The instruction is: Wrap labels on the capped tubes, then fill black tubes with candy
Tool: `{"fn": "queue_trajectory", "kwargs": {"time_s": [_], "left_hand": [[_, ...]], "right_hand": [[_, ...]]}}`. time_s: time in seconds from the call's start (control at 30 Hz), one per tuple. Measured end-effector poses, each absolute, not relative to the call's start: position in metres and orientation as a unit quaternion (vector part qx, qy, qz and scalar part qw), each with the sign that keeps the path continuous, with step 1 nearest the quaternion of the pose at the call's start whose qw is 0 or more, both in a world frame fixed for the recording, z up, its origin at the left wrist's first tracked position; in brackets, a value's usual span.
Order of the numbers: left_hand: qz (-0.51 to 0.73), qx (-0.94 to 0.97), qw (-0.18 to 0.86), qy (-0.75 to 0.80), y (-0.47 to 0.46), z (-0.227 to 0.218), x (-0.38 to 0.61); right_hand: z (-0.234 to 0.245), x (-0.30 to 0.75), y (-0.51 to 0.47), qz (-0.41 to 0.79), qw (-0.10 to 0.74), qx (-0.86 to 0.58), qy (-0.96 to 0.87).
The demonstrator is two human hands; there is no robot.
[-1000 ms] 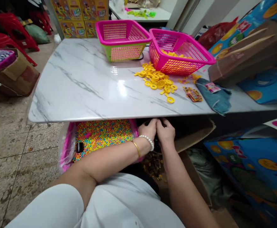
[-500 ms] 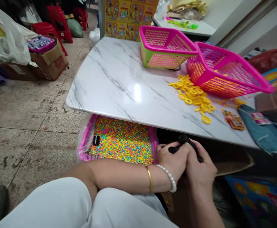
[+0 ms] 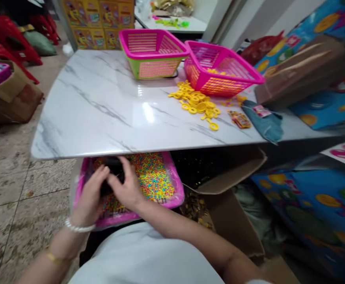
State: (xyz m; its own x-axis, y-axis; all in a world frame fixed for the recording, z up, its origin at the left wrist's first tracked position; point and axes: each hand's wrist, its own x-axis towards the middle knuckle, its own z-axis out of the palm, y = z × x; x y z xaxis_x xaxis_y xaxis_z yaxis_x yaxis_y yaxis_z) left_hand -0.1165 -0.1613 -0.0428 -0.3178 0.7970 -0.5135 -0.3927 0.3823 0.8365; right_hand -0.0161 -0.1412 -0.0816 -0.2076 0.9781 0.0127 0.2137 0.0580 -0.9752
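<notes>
Over the pink basket of small coloured candy balls, both my hands are close together. My left hand, with a pearl bracelet at the wrist, is curled against a cluster of black pieces from the left. From the right, my right hand has its fingers bent round the same pieces. They look smooth and partly rounded; blur and my fingers hide their exact kind and number. The basket is lined with clear plastic and sits partly under the table edge.
The marble-patterned table overhangs the basket. On it are yellow ring-ended plastic pieces, a green-and-pink basket, a pink basket and a blue cloth. Right of my hands, an open carton contains black pieces.
Both hands have moved left from the carton side to above the candy balls, bringing black pieces with them. The view has swung to the right.
</notes>
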Motion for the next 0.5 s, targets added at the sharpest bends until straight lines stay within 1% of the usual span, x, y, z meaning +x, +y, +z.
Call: {"fn": "queue_trajectory", "kwargs": {"time_s": [0.1, 0.17, 0.23, 0.27, 0.3, 0.33, 0.37, 0.4, 0.43, 0.5], "left_hand": [[0.425, 0.325, 0.498, 0.682, -0.155, -0.033, -0.152], [0.313, 0.435, 0.402, 0.742, -0.152, -0.028, -0.167], [0.22, 0.535, 0.285, 0.765, -0.151, -0.023, -0.172], [0.195, 0.576, 0.236, 0.758, -0.151, -0.02, -0.169], [0.187, 0.607, 0.202, 0.746, -0.151, -0.018, -0.162], [0.197, 0.627, 0.19, 0.729, -0.15, -0.016, -0.15], [0.219, 0.638, 0.205, 0.71, -0.148, -0.014, -0.132], [0.248, 0.64, 0.247, 0.684, -0.143, -0.013, -0.109], [0.283, 0.637, 0.314, 0.645, -0.136, -0.013, -0.082], [0.302, 0.607, 0.511, 0.529, -0.115, -0.018, -0.018]], "right_hand": [[-0.069, -0.011, -0.139, 0.49, 0.402, -0.443, -0.634], [-0.058, 0.016, -0.131, 0.505, 0.389, -0.441, -0.632], [-0.05, 0.06, -0.118, 0.526, 0.352, -0.484, -0.604], [-0.05, 0.087, -0.109, 0.527, 0.337, -0.514, -0.586], [-0.053, 0.116, -0.099, 0.521, 0.334, -0.546, -0.565], [-0.058, 0.145, -0.088, 0.514, 0.327, -0.581, -0.54], [-0.067, 0.174, -0.078, 0.507, 0.31, -0.632, -0.497], [-0.078, 0.201, -0.068, 0.497, 0.285, -0.686, -0.449], [-0.091, 0.225, -0.059, 0.485, 0.266, -0.723, -0.414], [-0.117, 0.261, -0.046, 0.454, 0.241, -0.782, -0.352]]}}
